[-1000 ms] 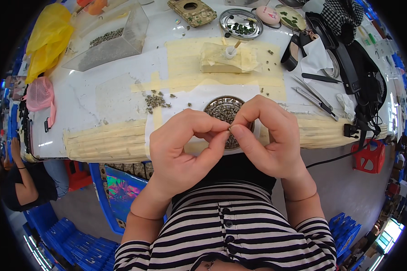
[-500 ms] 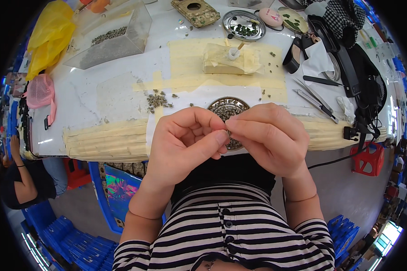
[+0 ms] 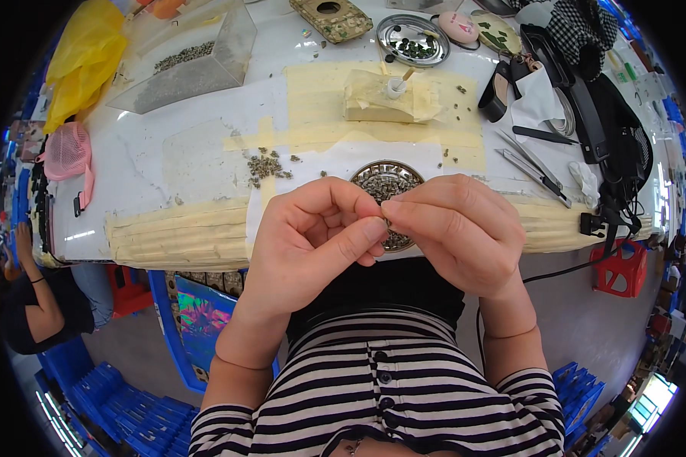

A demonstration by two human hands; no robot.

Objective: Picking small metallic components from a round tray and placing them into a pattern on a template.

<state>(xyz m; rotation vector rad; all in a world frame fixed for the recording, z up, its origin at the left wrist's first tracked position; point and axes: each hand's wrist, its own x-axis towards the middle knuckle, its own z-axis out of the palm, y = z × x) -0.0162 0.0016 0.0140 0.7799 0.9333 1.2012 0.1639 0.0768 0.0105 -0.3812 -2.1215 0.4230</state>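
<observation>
Both hands meet fingertip to fingertip in front of my body, over the near edge of the table. The thumb and index finger of my left hand (image 3: pixel 301 240) are pinched, with its other fingers curled. My right hand (image 3: pixel 469 232) pinches against them from the right. Whatever sits between the fingertips is too small and too covered to name. Right behind the hands is a round metal dish (image 3: pixel 387 168) full of small greyish metallic pieces, its near part hidden by my fingers. More such pieces (image 3: pixel 265 167) lie in a loose pile left of the dish.
A taped block (image 3: pixel 385 114) holding a small white cup (image 3: pixel 395 87) stands beyond the dish. Tweezers (image 3: pixel 537 175) lie at right. Farther back are a clear bin (image 3: pixel 190 80), a camouflage-patterned box (image 3: pixel 331 21) and a round tray (image 3: pixel 427 30) with dark green pieces. Another person (image 3: pixel 42 297) sits at left.
Both hands keep almost the same pinching pose, fingertips together. The right hand has shifted very slightly to the right; nothing was visibly picked up or let go.
</observation>
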